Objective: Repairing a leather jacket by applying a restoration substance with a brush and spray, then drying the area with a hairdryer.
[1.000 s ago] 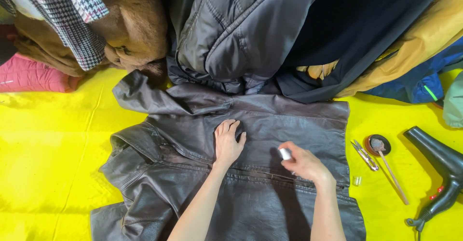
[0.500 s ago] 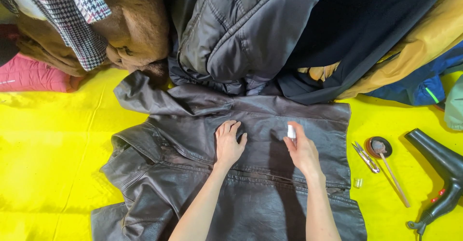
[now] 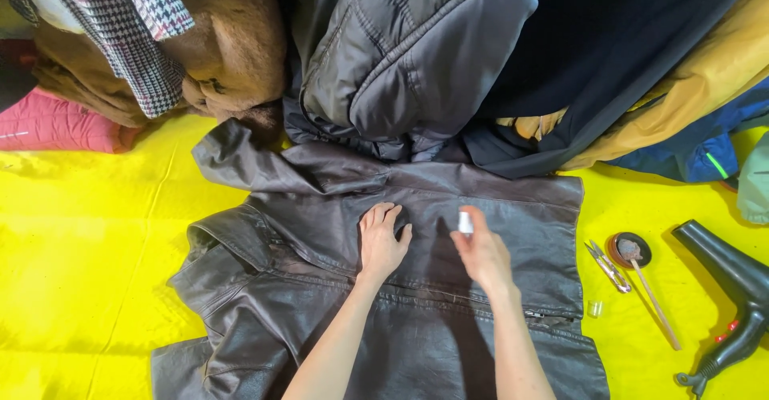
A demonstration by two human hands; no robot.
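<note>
On the yellow desk (image 3: 96, 232) a brown leather jacket (image 3: 320, 304) lay spread flat, and the left hand (image 3: 381, 244) pressed on it near the collar, fingers together and flat, holding nothing. The right hand (image 3: 483, 256), which a second earlier sat lower and further right, had risen beside it, fingers clamped on a small white bottle (image 3: 465, 222) tipped over the leather. Right of the jacket lay small snips (image 3: 606, 266), a round dish (image 3: 630, 249) with a stick, and a black hair dryer (image 3: 733, 288).

Yellow sheet (image 3: 88, 232) carries brown leather jacket (image 3: 448, 344), heaped coats (image 3: 400, 56), black hairdryer (image 3: 733, 304), snips (image 3: 606, 265).
</note>
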